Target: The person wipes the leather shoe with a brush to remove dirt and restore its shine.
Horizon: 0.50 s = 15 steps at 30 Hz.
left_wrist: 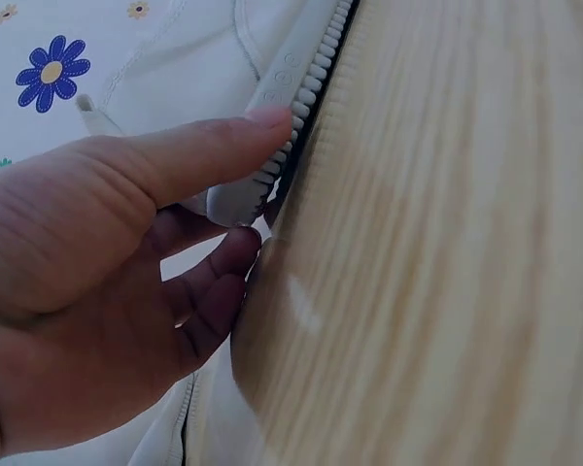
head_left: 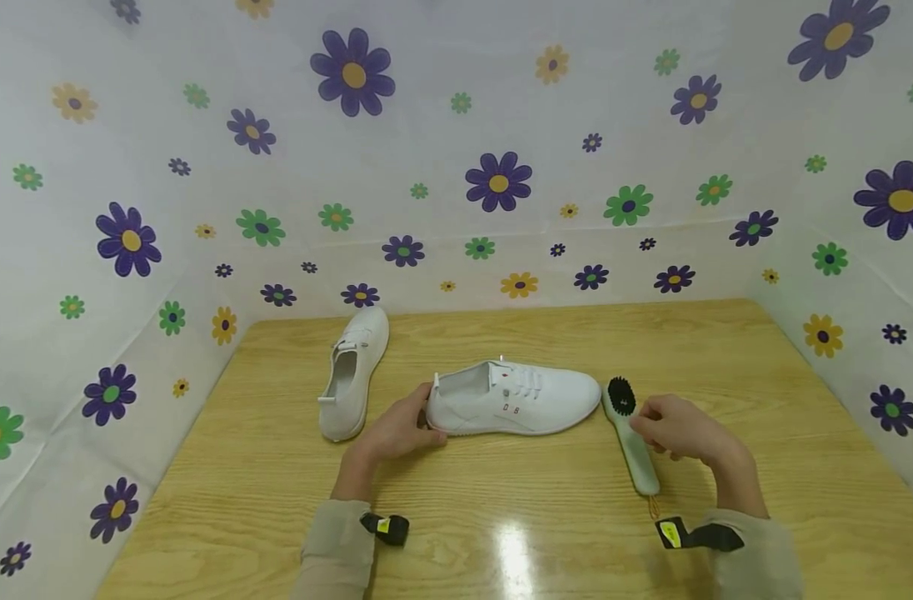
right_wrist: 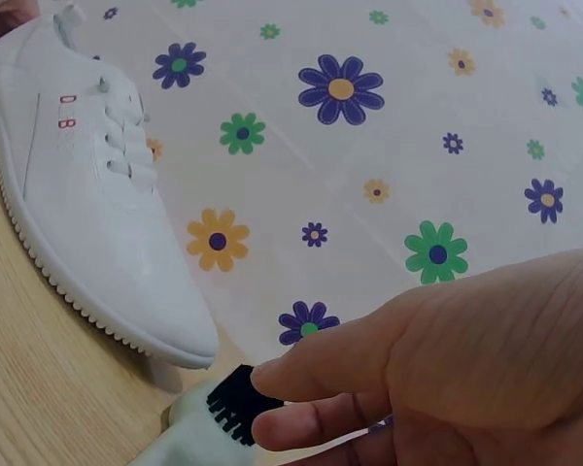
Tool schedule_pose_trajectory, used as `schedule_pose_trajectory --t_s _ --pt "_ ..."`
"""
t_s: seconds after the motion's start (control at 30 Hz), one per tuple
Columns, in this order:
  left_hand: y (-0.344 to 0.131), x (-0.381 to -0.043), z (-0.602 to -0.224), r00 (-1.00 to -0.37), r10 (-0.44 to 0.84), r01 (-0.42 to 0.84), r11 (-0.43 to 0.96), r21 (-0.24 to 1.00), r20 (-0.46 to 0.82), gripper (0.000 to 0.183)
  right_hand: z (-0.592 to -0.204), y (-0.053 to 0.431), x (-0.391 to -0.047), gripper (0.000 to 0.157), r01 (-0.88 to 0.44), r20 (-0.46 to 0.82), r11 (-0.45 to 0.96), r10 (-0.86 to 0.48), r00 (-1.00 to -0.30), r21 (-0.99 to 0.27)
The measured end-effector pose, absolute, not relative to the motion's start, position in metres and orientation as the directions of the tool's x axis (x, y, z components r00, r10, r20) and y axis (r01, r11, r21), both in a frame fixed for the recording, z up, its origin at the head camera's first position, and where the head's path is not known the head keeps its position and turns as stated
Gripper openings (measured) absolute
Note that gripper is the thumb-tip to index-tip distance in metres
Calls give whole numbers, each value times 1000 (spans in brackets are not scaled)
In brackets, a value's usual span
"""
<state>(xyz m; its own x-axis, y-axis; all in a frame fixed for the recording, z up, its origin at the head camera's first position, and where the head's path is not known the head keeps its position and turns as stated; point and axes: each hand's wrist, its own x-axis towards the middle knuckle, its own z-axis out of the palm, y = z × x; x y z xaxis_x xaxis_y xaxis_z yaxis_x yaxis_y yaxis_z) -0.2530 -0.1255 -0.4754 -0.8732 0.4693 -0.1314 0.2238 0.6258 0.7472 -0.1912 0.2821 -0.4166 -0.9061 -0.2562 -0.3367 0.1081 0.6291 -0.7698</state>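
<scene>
The left hand (head_left: pixel 400 431) pinches the heel of a white shoe (head_left: pixel 557 400), which stands upright in the middle of the worktop (head_left: pixel 531 492), with its toe to the right. The thumb lies on the near side of the sole, and the other fingers are behind the heel. Just beside the toe there is a pale green brush (head_left: pixel 635 454); it lies with its black bristles (head_left: pixel 621 396) upward, and an orange loop (head_left: pixel 655 507) is at its handle end. The right hand (head_left: pixel 677 427) is at the right side of the brush, with thumb and forefinger apart close to the bristles; I cannot tell whether it touches them. A second shoe (head_left: pixel 366 362) stands at the left, its toe toward the flowered cloth (head_left: pixel 426 142) behind the worktop.
</scene>
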Motion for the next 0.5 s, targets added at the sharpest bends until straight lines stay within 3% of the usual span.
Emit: schedule_pose_trajectory --t_s 0.23,0.5 --pt "-133 -257 -480 -856 481 186 627 756 -188 74 -421 285 -191 21 109 -333 624 -254 -908 -774" --pt "-135 -260 -484 -844 510 179 560 809 -166 70 -430 286 -196 27 135 -364 649 -232 -902 -749"
